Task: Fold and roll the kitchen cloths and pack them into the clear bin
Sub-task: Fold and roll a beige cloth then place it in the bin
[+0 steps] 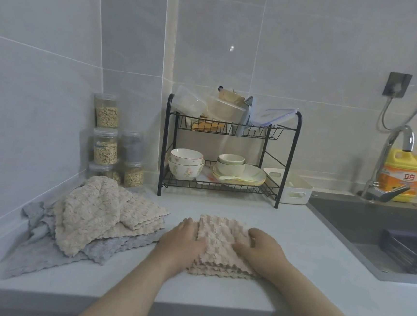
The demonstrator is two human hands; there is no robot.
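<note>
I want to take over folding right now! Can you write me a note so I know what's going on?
Left hand: lies flat, pressing the left side of the folded beige cloth.
Right hand: rests on the cloth's right side with bent fingers; I can't tell if it pinches.
Things: that cloth lies on the counter. The pile of beige and grey cloths waits to the left.
Done: this one cloth is folded but not rolled.
Left: roll it, do the pile, pack the bin. No cloth is packed yet.
</note>
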